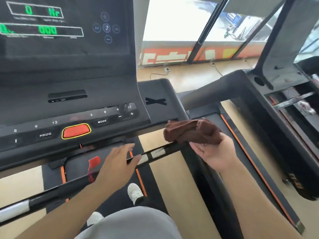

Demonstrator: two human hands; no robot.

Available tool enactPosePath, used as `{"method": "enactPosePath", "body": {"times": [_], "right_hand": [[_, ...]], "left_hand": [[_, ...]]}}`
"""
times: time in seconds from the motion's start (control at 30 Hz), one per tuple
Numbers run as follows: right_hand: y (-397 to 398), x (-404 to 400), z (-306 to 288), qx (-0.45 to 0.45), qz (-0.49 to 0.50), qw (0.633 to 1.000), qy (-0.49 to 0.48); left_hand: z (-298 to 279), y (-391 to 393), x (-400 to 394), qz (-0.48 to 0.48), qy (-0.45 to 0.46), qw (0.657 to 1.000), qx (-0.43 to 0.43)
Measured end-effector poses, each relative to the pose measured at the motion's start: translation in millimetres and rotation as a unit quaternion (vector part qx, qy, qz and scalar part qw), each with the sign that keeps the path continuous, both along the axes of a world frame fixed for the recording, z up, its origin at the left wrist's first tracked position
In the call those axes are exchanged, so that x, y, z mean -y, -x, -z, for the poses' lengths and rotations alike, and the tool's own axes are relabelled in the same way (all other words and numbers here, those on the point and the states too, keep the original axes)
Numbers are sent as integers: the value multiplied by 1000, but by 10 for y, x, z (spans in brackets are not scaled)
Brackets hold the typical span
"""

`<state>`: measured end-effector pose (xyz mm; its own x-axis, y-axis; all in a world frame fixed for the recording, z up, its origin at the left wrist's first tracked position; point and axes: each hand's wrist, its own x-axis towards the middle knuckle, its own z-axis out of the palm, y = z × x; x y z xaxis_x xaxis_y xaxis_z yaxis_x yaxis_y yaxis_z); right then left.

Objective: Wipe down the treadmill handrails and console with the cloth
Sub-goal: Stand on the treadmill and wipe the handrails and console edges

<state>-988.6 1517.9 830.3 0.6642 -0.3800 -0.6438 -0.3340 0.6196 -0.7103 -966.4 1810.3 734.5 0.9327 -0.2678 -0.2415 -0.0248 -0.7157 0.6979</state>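
A crumpled brown cloth (192,131) is held in my right hand (215,152), palm up, over the right end of the black front handrail (160,150). The cloth's lower edge lies against that bar. My left hand (117,163) hovers over the middle of the same handrail with its fingers straight and spread, holding nothing. The black console (69,75) fills the upper left, with green digits, a red stop button (76,131) and PROG and MODE keys. The right side handrail (215,183) runs down toward me.
A red safety clip (93,163) hangs under the console. A second treadmill (284,109) stands close on the right. Below are the belt, my white shoes (134,192) and a wooden floor. Windows and floor cables lie beyond.
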Motion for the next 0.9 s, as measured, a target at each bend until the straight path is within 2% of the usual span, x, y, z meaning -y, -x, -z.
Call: {"method": "enactPosePath", "body": {"times": [0.1, 0.17, 0.23, 0.27, 0.33, 0.4, 0.43, 0.47, 0.5, 0.53, 0.57, 0.63, 0.7, 0.9], "right_hand": [[-79, 251, -303, 69, 6, 997, 16], [-156, 407, -425, 121, 9, 990, 65], [-243, 453, -434, 129, -59, 974, 177], [-303, 431, -407, 110, -114, 949, 272], [-471, 312, -264, 75, -240, 874, 417], [-688, 139, 65, 20, -406, 787, 463], [-793, 58, 307, -10, -493, 706, 508], [-895, -20, 587, -16, -549, 607, 574], [-986, -73, 847, 3, -566, 520, 639], [-1077, -124, 1015, 27, -568, 467, 678], [-1164, -148, 1106, 47, -563, 440, 698], [-1324, -158, 1164, 86, -561, 408, 715], [-1482, -151, 1141, 104, -562, 396, 718], [-2195, -301, 1164, 128, -547, 419, 713]], "left_hand": [[-127, -214, 277, 14, 41, 999, 11], [-201, -361, 432, 21, 50, 998, 22], [-231, -476, 553, 23, 52, 998, 34], [-244, -518, 601, 22, 52, 998, 35], [-235, -581, 662, 9, 58, 998, 32], [-218, -636, 702, -8, 65, 997, 35], [-209, -661, 717, -19, 69, 997, 40], [-200, -687, 730, -34, 74, 996, 45], [-186, -712, 735, -52, 80, 994, 55], [-176, -734, 736, -73, 87, 991, 69], [-168, -756, 734, -98, 94, 987, 81], [-171, -777, 729, -144, 106, 979, 98], [-179, -790, 735, -181, 113, 972, 104], [-221, -799, 783, -202, 103, 968, 103]]}}
